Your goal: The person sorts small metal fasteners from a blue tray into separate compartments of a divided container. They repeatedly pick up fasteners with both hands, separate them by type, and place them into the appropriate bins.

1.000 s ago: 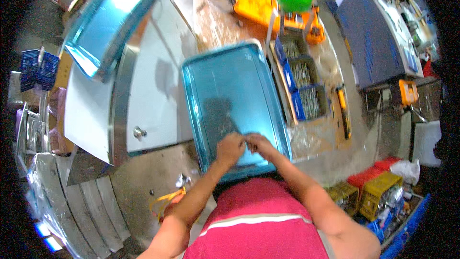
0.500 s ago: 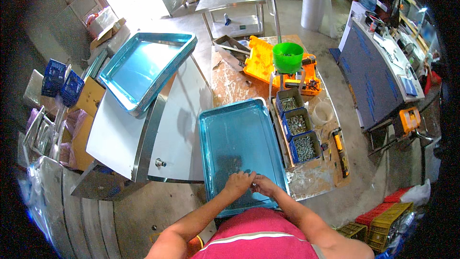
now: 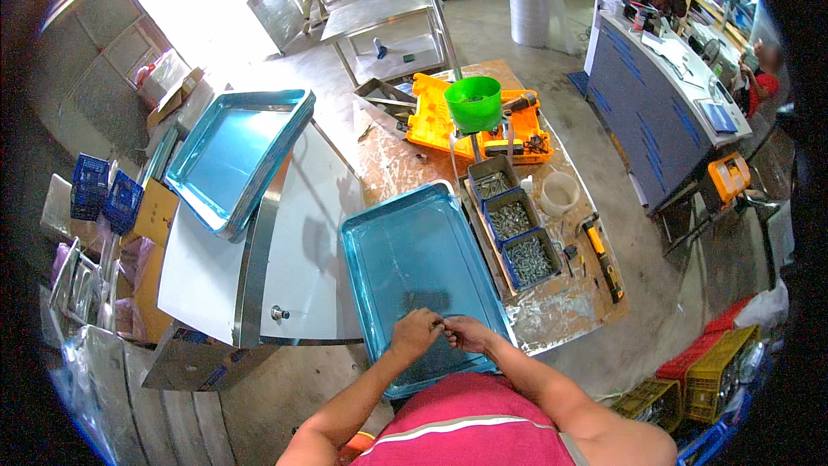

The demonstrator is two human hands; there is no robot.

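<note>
Over the near part of a blue film-covered metal tray [image 3: 414, 250], my two hands meet at the fingertips. My left hand [image 3: 417, 334] is closed in a pinch, and a small thing between the fingers is too tiny to name. Against it, my right hand [image 3: 471, 335] has its thumb and fingers pinched together too; what they grip cannot be made out. Right of the tray stand small blue bins of screws [image 3: 532, 260], bolts [image 3: 512, 219] and longer fasteners [image 3: 493, 185].
Beyond the bins, a green bowl [image 3: 473, 104] sits by a curved metal pole, with an orange tool case [image 3: 426, 117] behind. A yellow-black tool [image 3: 603, 262] and a clear tub [image 3: 560, 193] lie rightward. Stacked blue trays [image 3: 241, 160] rest on a white-topped metal unit [image 3: 315, 250] at left.
The whole view has shifted slightly. My hands stay together over the tray, and the right fingers now pinch nearer the left fingertips.
</note>
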